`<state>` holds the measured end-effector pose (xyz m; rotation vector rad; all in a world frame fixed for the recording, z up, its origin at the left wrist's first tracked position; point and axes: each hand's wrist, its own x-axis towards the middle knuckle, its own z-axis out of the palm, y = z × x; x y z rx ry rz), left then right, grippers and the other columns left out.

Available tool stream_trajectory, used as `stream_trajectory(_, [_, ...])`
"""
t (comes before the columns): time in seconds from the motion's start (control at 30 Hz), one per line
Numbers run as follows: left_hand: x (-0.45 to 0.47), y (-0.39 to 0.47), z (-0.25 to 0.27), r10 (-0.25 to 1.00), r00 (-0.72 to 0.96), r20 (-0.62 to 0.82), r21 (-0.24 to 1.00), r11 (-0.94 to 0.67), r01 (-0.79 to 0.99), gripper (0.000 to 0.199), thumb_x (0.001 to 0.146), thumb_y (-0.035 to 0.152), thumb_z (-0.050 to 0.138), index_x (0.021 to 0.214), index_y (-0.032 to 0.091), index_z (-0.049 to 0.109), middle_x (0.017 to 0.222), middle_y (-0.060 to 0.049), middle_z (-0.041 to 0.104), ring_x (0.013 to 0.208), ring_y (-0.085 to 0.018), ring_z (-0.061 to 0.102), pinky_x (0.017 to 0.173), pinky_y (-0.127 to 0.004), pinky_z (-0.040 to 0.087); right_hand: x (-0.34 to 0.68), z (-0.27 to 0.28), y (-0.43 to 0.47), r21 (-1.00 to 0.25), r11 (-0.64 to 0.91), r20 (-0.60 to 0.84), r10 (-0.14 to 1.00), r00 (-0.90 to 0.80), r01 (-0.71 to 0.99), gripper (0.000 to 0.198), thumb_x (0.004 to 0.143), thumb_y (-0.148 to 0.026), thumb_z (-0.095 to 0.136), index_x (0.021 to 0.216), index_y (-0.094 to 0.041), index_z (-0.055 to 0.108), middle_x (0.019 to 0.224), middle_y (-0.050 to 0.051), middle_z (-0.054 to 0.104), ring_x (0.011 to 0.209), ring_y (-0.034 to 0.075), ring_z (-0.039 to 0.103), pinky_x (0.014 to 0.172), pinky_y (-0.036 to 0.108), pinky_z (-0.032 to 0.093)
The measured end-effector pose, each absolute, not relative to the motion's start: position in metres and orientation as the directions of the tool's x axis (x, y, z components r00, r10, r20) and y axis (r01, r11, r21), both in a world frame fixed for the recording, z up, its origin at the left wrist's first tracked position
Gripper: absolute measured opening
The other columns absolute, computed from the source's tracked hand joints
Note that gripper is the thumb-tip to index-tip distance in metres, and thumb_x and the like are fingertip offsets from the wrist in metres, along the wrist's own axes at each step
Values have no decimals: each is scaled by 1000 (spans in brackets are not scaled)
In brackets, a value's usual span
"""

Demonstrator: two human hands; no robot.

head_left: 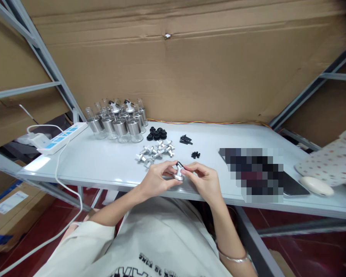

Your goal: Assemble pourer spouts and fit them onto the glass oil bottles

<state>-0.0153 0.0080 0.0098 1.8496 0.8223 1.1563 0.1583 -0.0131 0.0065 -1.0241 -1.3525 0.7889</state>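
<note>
Near the table's front edge, my left hand [155, 179] pinches the base of a silver-white bottle pour spout [178, 174]. My right hand [207, 181] has its thumb and forefinger closed at the black flap [179, 164] on top of that spout. Just beyond my left hand lies a pile of loose silver-white spouts [161, 149]. Black rubber stoppers [157, 134] are grouped behind them. Farther right are thin black pieces [185, 139] and a small cluster of tiny black parts [195, 155].
Several glass bottles with steel bands [120, 127] stand at the back left, two topped with spouts. A power strip [63, 137] lies at the left edge, its white cable hanging down. On the right are a partly pixelated dark flat object [294, 185], a cream oval case [316, 186] and a dotted pouch [328, 161].
</note>
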Motion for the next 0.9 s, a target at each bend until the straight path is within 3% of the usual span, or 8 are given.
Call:
stream_trajectory(0.13, [-14,7,12,862,358,361,904,-417,94,55,58,27,83,108,11,65,80,-5,72,75,-19,71,77,-35,61,158,8,-11,-906,406,416,906,82,117,16,67,-34,76,64,-19,70,66,3,69,63,17,61,63,30,49])
stream_trajectory(0.37, [-15,7,15,922,286,259,959,-281,37,56,57,28,83,107,11,63,80,-5,72,79,-20,71,78,-34,61,159,11,-13,-892,450,448,893,-41,51,35,59,-35,83,90,-22,73,72,2,65,66,16,59,68,33,52])
stream_trajectory(0.63, [-14,6,15,918,287,275,949,-306,70,57,55,29,84,106,11,65,78,-4,71,75,-19,71,77,-34,61,159,18,-14,-921,389,388,921,-33,24,22,60,-36,82,74,-21,75,65,2,66,63,16,59,64,32,49])
stream_trajectory(0.9, [-14,7,14,909,294,296,942,-329,70,57,59,31,82,109,11,63,80,-4,71,77,-19,71,78,-33,61,159,13,-15,-928,370,370,929,-2,46,26,63,-36,80,77,-19,67,67,1,65,64,16,60,65,30,51])
